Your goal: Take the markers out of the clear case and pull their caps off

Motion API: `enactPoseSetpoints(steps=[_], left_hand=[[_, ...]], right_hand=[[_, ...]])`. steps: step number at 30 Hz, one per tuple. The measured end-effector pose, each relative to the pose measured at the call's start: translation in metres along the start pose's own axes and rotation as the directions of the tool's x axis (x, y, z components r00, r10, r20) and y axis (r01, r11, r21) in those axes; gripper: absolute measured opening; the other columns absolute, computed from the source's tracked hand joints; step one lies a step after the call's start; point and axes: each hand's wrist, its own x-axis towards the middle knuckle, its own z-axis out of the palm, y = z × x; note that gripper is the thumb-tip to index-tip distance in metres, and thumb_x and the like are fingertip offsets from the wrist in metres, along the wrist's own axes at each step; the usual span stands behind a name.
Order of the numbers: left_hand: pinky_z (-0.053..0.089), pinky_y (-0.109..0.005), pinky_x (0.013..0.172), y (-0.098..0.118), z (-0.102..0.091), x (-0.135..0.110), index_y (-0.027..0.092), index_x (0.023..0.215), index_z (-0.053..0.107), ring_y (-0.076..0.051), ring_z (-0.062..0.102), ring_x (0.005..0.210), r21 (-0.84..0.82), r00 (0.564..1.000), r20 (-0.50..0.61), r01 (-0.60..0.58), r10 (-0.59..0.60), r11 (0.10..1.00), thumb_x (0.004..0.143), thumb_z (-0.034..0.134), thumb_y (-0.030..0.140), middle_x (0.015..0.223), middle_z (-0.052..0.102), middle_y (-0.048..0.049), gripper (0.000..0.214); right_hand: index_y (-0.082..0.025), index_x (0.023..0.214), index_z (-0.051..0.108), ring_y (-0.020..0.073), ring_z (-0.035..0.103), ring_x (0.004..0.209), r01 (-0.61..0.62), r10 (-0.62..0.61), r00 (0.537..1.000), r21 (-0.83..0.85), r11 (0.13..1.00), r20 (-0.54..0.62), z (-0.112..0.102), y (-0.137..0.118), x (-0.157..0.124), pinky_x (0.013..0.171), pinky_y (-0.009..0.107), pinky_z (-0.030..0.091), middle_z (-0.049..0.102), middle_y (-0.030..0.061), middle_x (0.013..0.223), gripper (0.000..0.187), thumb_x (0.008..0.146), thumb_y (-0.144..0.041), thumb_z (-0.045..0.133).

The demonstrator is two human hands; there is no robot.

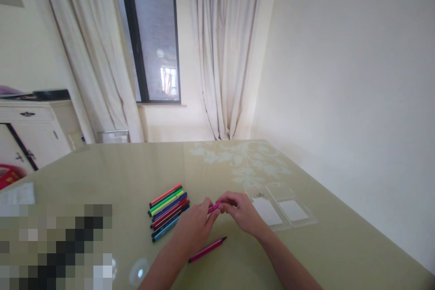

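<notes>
Marker (207, 250), pink, is lying on the desk (306, 253), nearest the camera. Just beyond it, left hand (193, 227) and right hand (243, 213) are meeting, each grip pinching closed on a small pink piece (215, 207). Row of coloured pens (169, 212) is sitting just left; clear case (282, 210) is lying open right. Curtains (224, 54) are hanging behind.

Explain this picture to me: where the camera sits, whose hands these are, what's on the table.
No machine here: one camera worn on a person's head looks down, so both arms are their own. The left hand and right hand meet over a green table, their fingers pinching a small pink piece, too small to identify. A pink marker lies nearer the camera, a row of coloured markers to the left, a clear plastic case to the right.
</notes>
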Motion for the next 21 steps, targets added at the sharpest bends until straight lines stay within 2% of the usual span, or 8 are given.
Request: enactPoseSetpoints(steps=[7, 11, 13, 15, 17, 18, 21], left_hand=[[0.038, -0.031, 0.065, 0.001, 0.001, 0.001, 0.024, 0.107, 0.058, -0.027, 0.069, 0.089, 0.012, 1.000, 0.010, 0.011, -0.011, 1.000, 0.102, 0.036, 0.059, 0.091, 0.074, -0.0061, 0.042], [0.040, -0.032, 0.067, 0.002, 0.002, 0.002, 0.024, 0.109, 0.059, -0.029, 0.070, 0.091, 0.088, 1.000, 0.015, 0.003, -0.004, 0.996, 0.102, 0.036, 0.058, 0.094, 0.074, -0.0070, 0.042], [0.041, -0.033, 0.067, -0.005, -0.001, 0.002, 0.023, 0.105, 0.061, -0.030, 0.070, 0.090, 0.148, 0.999, 0.021, 0.031, -0.034, 0.989, 0.102, 0.034, 0.058, 0.092, 0.074, -0.0083, 0.044], [0.042, -0.034, 0.068, -0.018, -0.007, 0.000, 0.022, 0.095, 0.062, -0.030, 0.070, 0.089, 0.177, 0.997, 0.030, 0.066, -0.072, 0.982, 0.102, 0.036, 0.057, 0.090, 0.073, -0.0094, 0.044], [0.043, -0.035, 0.071, -0.032, -0.013, -0.001, 0.022, 0.089, 0.060, -0.029, 0.069, 0.088, 0.124, 0.996, 0.020, 0.084, -0.087, 0.989, 0.101, 0.040, 0.055, 0.089, 0.071, -0.0087, 0.040], [0.043, -0.035, 0.074, -0.039, -0.014, -0.002, 0.021, 0.090, 0.059, -0.027, 0.067, 0.089, 0.071, 0.997, 0.002, 0.078, -0.079, 0.994, 0.101, 0.042, 0.053, 0.091, 0.071, -0.0080, 0.037], [0.044, -0.034, 0.082, -0.047, -0.013, -0.002, 0.021, 0.095, 0.058, -0.023, 0.064, 0.093, -0.099, 1.000, -0.003, 0.027, -0.027, 0.995, 0.100, 0.043, 0.045, 0.099, 0.067, -0.0069, 0.029]], right_hand=[[-0.021, 0.087, 0.080, 0.0183, 0.067, 0.074, -0.014, 0.014, 1.000, -0.014, 1.000, -0.016, 0.004, -0.002, 0.000, 0.068, 0.027, 0.047, 0.078, 0.0021, 0.080, 0.015, 0.086, -0.032, 0.069], [-0.022, 0.087, 0.080, 0.0182, 0.067, 0.074, -0.005, 0.004, 0.999, -0.022, 1.000, -0.040, 0.001, 0.003, 0.002, 0.069, 0.027, 0.049, 0.078, 0.0021, 0.080, 0.016, 0.086, -0.033, 0.069], [-0.022, 0.087, 0.080, 0.0188, 0.068, 0.073, 0.005, -0.006, 0.994, -0.004, 1.000, -0.109, -0.011, 0.013, 0.004, 0.069, 0.028, 0.051, 0.077, 0.0028, 0.079, 0.020, 0.086, -0.039, 0.069], [-0.020, 0.089, 0.079, 0.0199, 0.069, 0.070, 0.007, 0.000, 0.964, 0.023, 1.000, -0.265, -0.029, 0.026, 0.006, 0.068, 0.030, 0.053, 0.077, 0.0048, 0.078, 0.029, 0.085, -0.047, 0.069], [-0.019, 0.093, 0.078, 0.0216, 0.069, 0.072, -0.009, 0.004, 0.914, -0.010, 1.000, -0.406, -0.045, 0.039, 0.007, 0.069, 0.032, 0.054, 0.078, 0.0078, 0.081, 0.037, 0.084, -0.053, 0.069], [-0.019, 0.092, 0.078, 0.0222, 0.070, 0.073, -0.025, 0.007, 0.904, -0.036, 0.999, -0.428, -0.049, 0.043, 0.007, 0.069, 0.033, 0.055, 0.078, 0.0087, 0.084, 0.037, 0.084, -0.054, 0.068], [-0.020, 0.091, 0.077, 0.0216, 0.070, 0.074, -0.064, -0.020, 0.930, -0.216, 0.974, -0.368, -0.043, 0.049, 0.007, 0.070, 0.032, 0.053, 0.078, 0.0069, 0.085, 0.029, 0.088, -0.047, 0.066]])
